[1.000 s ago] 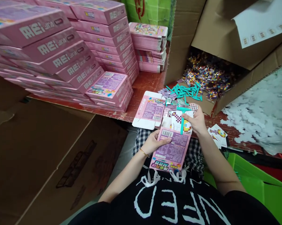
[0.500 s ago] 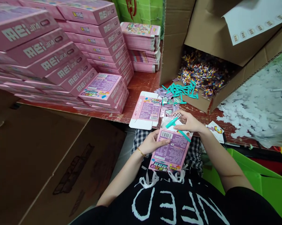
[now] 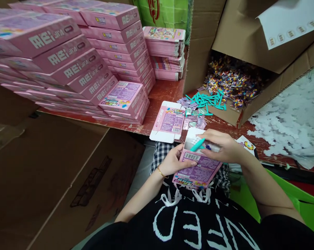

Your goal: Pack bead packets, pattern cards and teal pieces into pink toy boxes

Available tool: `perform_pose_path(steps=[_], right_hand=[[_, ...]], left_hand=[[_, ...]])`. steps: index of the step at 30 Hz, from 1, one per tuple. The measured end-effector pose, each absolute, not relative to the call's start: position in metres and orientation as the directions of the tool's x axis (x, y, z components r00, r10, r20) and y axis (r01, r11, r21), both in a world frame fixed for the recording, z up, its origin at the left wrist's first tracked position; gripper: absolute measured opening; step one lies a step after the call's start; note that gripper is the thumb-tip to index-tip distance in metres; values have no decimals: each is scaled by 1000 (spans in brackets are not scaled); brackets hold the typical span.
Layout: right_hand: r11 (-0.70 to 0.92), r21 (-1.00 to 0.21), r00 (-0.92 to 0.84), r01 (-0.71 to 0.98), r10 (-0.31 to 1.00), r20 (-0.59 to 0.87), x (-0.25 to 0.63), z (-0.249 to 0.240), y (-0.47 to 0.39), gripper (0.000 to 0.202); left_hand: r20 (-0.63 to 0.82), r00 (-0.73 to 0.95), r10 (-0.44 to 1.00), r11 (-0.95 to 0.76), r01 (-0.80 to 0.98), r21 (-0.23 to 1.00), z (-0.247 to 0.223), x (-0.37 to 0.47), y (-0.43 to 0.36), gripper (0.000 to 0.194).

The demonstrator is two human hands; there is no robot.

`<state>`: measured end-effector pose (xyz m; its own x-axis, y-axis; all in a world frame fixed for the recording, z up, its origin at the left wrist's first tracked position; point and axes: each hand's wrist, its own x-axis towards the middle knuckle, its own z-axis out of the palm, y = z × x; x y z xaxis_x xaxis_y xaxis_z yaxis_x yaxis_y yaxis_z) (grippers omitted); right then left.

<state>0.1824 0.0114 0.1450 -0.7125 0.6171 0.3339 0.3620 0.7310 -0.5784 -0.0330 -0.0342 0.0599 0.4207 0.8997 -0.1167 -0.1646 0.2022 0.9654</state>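
My left hand (image 3: 174, 161) is closed round the left side of a pink and purple cardboard box (image 3: 198, 168), thumb across its printed face. The box is tilted in my lap, its open top facing away from me. At that opening my right hand (image 3: 222, 146) is closed on a small teal plastic tool (image 3: 198, 144), which lies slantwise half inside. White and dark bits show beside the tool, partly hidden by my fingers. An unfolded flat box (image 3: 167, 119) lies on the table edge beyond my left hand.
Stacks of pink boxes (image 3: 130, 45) stand at left. Teal tools (image 3: 207, 100) and small sachets (image 3: 194, 121) lie ahead, before a carton (image 3: 201, 45) of bagged coloured beads (image 3: 232, 80). White pieces (image 3: 287, 121) heap at right, near a picture card (image 3: 245, 144).
My right hand has moved the teal tool down into the box's opening; the white grid piece above it no longer shows. The whole view has shifted slightly.
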Motion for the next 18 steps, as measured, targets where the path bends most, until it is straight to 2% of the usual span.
perform_pose_path(steps=[2,6,9,12,14,16,18], right_hand=[[759,-518,-743,394,595,307,180,149,9,21],[769,-419,-718,482,621,314,180,146,5,22],[735,-466,-578,492,676,457,183,150,-2,21],[675,-575,-173,461,704,688,187,161,-9,14],[682,-646,44,343,675,736,190,167,-15,11],[704,-668,74,239,673,736,192,167,-23,14],[691,-697,-20,192,713,701,193,161,-33,18]], left_hand=[[-96,414,905,184,-177,967,60,-31,-35,42],[-104,346,932,178,-189,966,56,-29,-37,43],[-68,219,973,109,-179,978,52,-32,-40,46],[89,-18,996,-90,-94,991,48,-37,-44,55],[199,-111,974,-199,8,980,46,-40,-46,59],[247,-123,961,-235,105,966,44,-41,-45,58],[258,-112,960,-236,174,956,43,-40,-44,53]])
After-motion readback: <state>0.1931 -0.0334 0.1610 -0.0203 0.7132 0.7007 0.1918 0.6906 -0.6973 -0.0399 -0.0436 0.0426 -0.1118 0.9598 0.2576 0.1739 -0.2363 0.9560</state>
